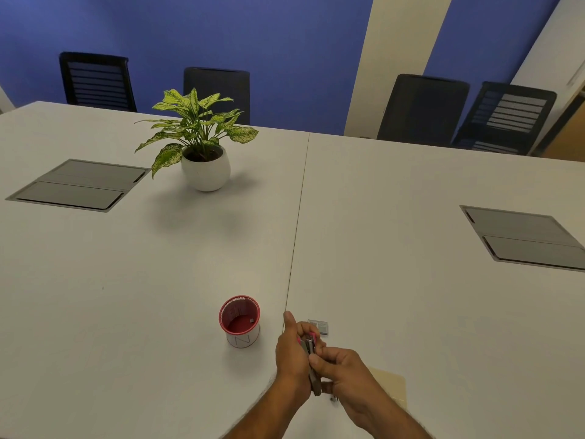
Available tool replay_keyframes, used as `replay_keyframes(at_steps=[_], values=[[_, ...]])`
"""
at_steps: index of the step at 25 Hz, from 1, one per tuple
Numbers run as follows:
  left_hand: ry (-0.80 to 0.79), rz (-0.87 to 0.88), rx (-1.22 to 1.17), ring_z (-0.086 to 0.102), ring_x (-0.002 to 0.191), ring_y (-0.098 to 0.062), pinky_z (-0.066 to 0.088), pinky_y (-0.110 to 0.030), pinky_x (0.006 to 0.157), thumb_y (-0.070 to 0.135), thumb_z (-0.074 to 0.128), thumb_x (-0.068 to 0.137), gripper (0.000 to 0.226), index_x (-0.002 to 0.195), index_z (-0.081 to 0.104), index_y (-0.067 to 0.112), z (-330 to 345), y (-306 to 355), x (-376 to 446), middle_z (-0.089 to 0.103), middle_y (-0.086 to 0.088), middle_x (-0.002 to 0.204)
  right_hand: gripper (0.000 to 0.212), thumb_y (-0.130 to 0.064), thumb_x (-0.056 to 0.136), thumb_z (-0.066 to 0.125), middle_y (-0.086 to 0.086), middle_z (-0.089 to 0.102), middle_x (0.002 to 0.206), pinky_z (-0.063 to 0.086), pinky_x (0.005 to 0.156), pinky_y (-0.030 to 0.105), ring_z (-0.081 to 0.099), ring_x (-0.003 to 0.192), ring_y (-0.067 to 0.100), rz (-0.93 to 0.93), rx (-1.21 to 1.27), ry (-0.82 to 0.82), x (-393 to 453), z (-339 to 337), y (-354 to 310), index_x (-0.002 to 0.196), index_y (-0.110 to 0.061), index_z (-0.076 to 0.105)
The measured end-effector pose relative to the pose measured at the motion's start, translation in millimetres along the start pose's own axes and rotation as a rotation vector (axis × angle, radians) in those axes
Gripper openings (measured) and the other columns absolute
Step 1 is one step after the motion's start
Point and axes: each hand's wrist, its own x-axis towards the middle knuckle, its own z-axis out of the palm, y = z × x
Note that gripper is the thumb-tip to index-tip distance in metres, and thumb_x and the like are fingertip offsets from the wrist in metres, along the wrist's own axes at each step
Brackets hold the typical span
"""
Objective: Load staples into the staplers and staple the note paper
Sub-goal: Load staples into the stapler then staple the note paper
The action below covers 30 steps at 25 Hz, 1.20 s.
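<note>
Both hands hold a small pink and metal stapler (311, 346) above the white table near its front edge. My left hand (292, 350) grips its far end, thumb pointing up. My right hand (343, 372) pinches the stapler's metal part from the right. Just beyond the hands a small grey staple box (320, 326) lies on the table. Pale yellow note paper (392, 383) sits to the right, partly hidden under my right hand. A small metal piece (333, 398) lies below the hands.
A red mesh cup (239, 321) stands left of the hands. A potted plant (202, 147) is farther back. Two grey cable hatches (79, 185) (525, 239) are set in the table (126, 312). Black chairs line the far side.
</note>
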Motion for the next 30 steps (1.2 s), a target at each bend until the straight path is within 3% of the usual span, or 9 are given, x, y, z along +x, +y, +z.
replay_keyframes(at_steps=[11, 16, 20, 24, 26, 28, 30], values=[[0.011, 0.013, 0.079, 0.052, 0.049, -0.02, 0.047, -0.03, 0.055, 0.06, 0.03, 0.098, 0.071, 0.063, 0.061, 0.006, -0.4, 3.2, -2.0, 0.057, -0.012, 0.055, 0.018, -0.01, 0.094, 0.064, 0.014, 0.078, 0.089, 0.059, 0.068, 0.034, 0.075, 0.078, 0.028, 0.005, -0.023, 0.024, -1.2, 3.6, -3.1, 0.089, -0.011, 0.081], [0.043, 0.038, 0.153, 0.056, 0.055, -0.021, 0.052, -0.035, 0.066, 0.059, 0.029, 0.099, 0.071, 0.063, 0.06, 0.007, 1.2, 5.5, -2.8, 0.059, -0.011, 0.055, 0.02, -0.01, 0.094, 0.064, 0.013, 0.078, 0.089, 0.059, 0.068, 0.035, 0.075, 0.078, 0.03, -0.005, -0.047, 0.014, -3.0, 5.0, -4.2, 0.087, -0.013, 0.082], [0.008, 0.017, 0.082, 0.057, 0.056, -0.022, 0.052, -0.034, 0.065, 0.07, 0.034, 0.086, 0.074, 0.064, 0.065, 0.006, 1.1, 8.2, -4.2, 0.06, -0.014, 0.06, 0.019, -0.01, 0.095, 0.063, 0.015, 0.078, 0.092, 0.06, 0.07, 0.037, 0.075, 0.081, 0.029, -0.018, -0.013, 0.005, -3.2, 4.0, -6.4, 0.091, -0.012, 0.081], [-0.085, -0.068, 0.032, 0.067, 0.084, -0.035, 0.054, -0.054, 0.092, 0.076, 0.032, 0.085, 0.085, 0.085, 0.075, 0.002, -2.1, 8.9, -2.2, 0.07, -0.023, 0.085, 0.019, -0.014, 0.096, 0.061, 0.011, 0.079, 0.093, 0.059, 0.071, 0.036, 0.073, 0.082, 0.024, -0.035, 0.007, 0.024, -2.0, 1.7, -8.9, 0.098, -0.016, 0.081], [-0.157, -0.112, 0.055, 0.068, 0.091, -0.034, 0.049, -0.056, 0.098, 0.07, 0.041, 0.087, 0.076, 0.097, 0.073, 0.002, -3.8, 7.8, -4.6, 0.071, -0.018, 0.092, 0.02, -0.017, 0.097, 0.061, 0.007, 0.079, 0.089, 0.058, 0.069, 0.031, 0.073, 0.08, 0.02, -0.037, -0.009, 0.059, -0.9, -0.5, -9.6, 0.094, -0.017, 0.081], [-0.217, -0.096, 0.158, 0.068, 0.095, -0.029, 0.048, -0.058, 0.098, 0.05, 0.054, 0.093, 0.052, 0.106, 0.07, 0.003, -5.7, 3.3, -6.8, 0.072, -0.012, 0.1, 0.018, -0.02, 0.095, 0.063, 0.007, 0.079, 0.086, 0.059, 0.069, 0.031, 0.074, 0.078, 0.021, -0.067, -0.014, 0.082, -0.3, -2.9, -9.7, 0.092, -0.02, 0.081], [-0.214, -0.078, 0.21, 0.071, 0.095, -0.029, 0.062, -0.046, 0.076, 0.032, 0.063, 0.094, 0.034, 0.111, 0.069, 0.003, -6.0, -0.6, -7.1, 0.073, -0.014, 0.104, 0.015, -0.02, 0.092, 0.067, 0.007, 0.078, 0.084, 0.06, 0.068, 0.031, 0.075, 0.076, 0.022, -0.11, -0.03, 0.123, 1.1, -5.1, -7.6, 0.092, -0.024, 0.081]])
